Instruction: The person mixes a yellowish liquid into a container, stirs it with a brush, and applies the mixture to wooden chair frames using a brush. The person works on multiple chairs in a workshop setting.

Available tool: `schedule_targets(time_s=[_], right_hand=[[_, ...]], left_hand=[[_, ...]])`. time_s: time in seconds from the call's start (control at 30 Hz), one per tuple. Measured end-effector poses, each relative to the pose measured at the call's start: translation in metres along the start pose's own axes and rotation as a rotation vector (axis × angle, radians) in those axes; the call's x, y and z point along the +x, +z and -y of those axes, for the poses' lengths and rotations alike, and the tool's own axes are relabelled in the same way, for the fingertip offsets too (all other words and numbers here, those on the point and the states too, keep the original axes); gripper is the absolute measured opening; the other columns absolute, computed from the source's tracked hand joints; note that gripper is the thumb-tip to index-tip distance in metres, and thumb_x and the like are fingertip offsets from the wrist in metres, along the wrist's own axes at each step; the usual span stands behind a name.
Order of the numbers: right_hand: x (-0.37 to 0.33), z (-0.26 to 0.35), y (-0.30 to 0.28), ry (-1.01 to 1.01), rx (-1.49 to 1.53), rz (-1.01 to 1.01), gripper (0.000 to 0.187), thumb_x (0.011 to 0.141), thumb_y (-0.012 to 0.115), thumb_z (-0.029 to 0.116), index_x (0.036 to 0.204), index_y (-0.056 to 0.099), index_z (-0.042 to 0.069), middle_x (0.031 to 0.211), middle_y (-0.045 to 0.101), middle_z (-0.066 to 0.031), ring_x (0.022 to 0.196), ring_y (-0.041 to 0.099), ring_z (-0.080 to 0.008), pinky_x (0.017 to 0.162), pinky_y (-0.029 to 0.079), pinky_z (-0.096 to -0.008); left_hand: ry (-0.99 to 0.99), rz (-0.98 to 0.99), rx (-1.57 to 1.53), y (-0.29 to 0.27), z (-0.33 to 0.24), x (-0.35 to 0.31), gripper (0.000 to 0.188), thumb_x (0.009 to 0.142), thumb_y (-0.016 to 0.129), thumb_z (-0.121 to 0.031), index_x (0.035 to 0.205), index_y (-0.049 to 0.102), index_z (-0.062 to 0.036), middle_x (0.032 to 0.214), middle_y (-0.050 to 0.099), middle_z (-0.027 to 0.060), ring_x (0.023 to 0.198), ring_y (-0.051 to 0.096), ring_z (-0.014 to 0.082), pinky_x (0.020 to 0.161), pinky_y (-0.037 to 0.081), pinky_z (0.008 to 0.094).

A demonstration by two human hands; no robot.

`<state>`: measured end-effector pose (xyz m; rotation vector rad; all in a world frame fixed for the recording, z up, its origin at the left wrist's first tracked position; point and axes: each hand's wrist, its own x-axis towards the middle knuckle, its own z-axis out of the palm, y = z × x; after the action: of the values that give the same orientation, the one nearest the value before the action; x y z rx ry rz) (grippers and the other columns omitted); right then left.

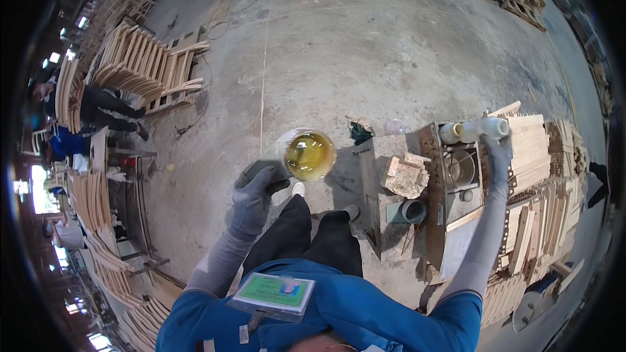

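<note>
In my grey-gloved left hand is a round clear cup with yellow liquid inside, held out ahead of me over the floor. The fingers close on a flat grey part at the cup's left side. Far out to the right, my gloved right hand has its fingers closed around a whitish plastic bottle. This bottle lies tilted over a wooden box. Beside its other end sits a small pale jar. A round metal-looking pot stands inside the box.
Left of the box, a worn stand holds a rough block and a dark cup. Wooden strips are piled at the right. Curved chair parts stack at the left, near a person carrying wood. Concrete floor stretches ahead.
</note>
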<state>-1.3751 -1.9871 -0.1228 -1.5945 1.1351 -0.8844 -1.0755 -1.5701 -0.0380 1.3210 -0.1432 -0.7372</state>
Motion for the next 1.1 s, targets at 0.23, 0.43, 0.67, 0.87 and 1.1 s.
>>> schedule_targets(time_s=[0.23, 0.43, 0.67, 0.87, 1.1], right_hand=[[-0.072, 0.203, -0.063, -0.458, 0.226, -0.257, 0.062, 0.077, 0.065, 0.002, 0.133, 0.037, 0.0, 0.125, 0.048, -0.0146, 0.115, 0.048, -0.0226, 0.099, 0.038, -0.0334], [-0.163, 0.258, -0.006, -0.404, 0.005, -0.387, 0.069, 0.072, 0.067, 0.001, 0.134, 0.036, -0.001, 0.122, 0.051, -0.0113, 0.11, 0.052, -0.0218, 0.094, 0.043, -0.0319], [-0.223, 0.322, 0.067, -0.794, -0.678, -0.479, 0.075, 0.061, 0.082, 0.003, 0.126, 0.044, 0.002, 0.12, 0.054, -0.0138, 0.107, 0.055, -0.0241, 0.093, 0.044, -0.0344], [-0.237, 0.358, 0.096, -1.263, -1.247, -0.475, 0.067, 0.064, 0.079, 0.007, 0.123, 0.047, 0.007, 0.118, 0.054, -0.0117, 0.113, 0.052, -0.0285, 0.102, 0.037, -0.0459], [-0.249, 0.364, 0.116, -1.284, -1.423, -0.391, 0.062, 0.063, 0.076, 0.004, 0.12, 0.052, 0.014, 0.118, 0.054, -0.0068, 0.114, 0.051, -0.0253, 0.103, 0.033, -0.0472]], left_hand=[[0.176, 0.199, 0.207, 0.008, -0.034, 0.009, 0.022, 0.091, 0.05, -0.005, 0.11, 0.058, 0.003, 0.101, 0.064, 0.0127, 0.091, 0.064, 0.0206, 0.081, 0.053, 0.0352], [0.153, 0.415, -0.392, 0.017, -0.058, 0.023, 0.027, 0.092, 0.048, -0.003, 0.117, 0.056, 0.0022, 0.107, 0.063, 0.0129, 0.096, 0.063, 0.0211, 0.083, 0.054, 0.0354], [0.02, 0.637, -0.473, 0.004, -0.097, 0.026, 0.029, 0.091, 0.05, -0.005, 0.119, 0.054, 0.002, 0.107, 0.063, 0.0121, 0.094, 0.064, 0.0188, 0.082, 0.054, 0.032], [0.074, 0.62, -0.291, -0.009, -0.119, 0.027, 0.035, 0.089, 0.052, -0.003, 0.123, 0.051, 0.0025, 0.109, 0.063, 0.0112, 0.091, 0.063, 0.0151, 0.08, 0.053, 0.0296], [0.116, 0.67, -0.102, -0.013, -0.146, 0.022, 0.039, 0.088, 0.053, -0.007, 0.126, 0.047, 0.0035, 0.104, 0.061, 0.011, 0.082, 0.062, 0.0117, 0.067, 0.055, 0.0243]])
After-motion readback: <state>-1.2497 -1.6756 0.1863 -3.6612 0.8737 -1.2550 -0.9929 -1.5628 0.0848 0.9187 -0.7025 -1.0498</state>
